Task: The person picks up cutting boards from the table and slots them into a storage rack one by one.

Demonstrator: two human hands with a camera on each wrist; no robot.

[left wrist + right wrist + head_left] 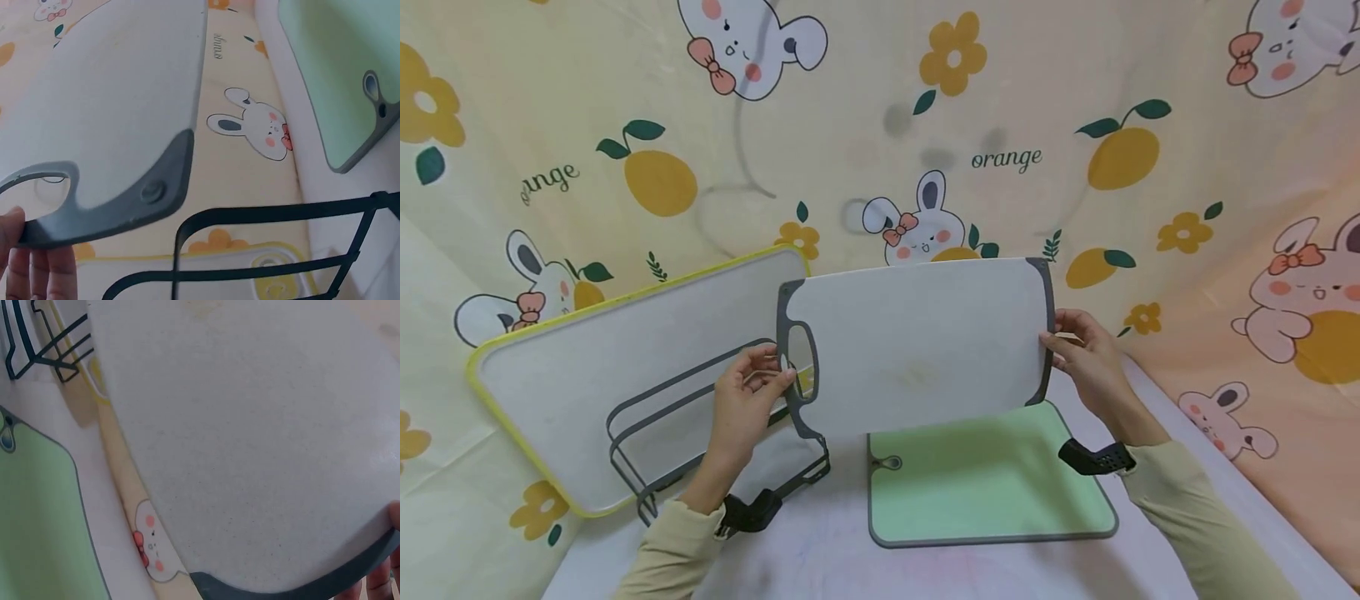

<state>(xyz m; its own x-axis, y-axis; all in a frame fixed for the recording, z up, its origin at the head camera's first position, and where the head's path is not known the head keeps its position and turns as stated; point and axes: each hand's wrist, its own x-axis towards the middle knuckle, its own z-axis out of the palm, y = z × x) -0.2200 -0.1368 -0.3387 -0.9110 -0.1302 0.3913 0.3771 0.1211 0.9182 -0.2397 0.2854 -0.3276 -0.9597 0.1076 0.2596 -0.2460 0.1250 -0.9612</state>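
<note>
Both hands hold up a white cutting board (917, 342) with dark grey ends, tilted above the table. My left hand (747, 400) pinches its grey handle end beside the slot, thumb in front and fingers behind, as the left wrist view also shows. At the opposite grey end, my right hand (1090, 362) grips the edge between thumb and fingers. A faint yellowish stain marks the board's face. Below it, a green cutting board (985, 492) with a grey rim lies flat on the table. The dark wire rack (685, 383) stands just behind and beside my left hand.
A large white board with a yellow rim (572, 367) leans at the left behind the rack. Behind everything hangs a cloth backdrop (850, 125) printed with rabbits and oranges. The white table (820, 533) extends in front of the green board.
</note>
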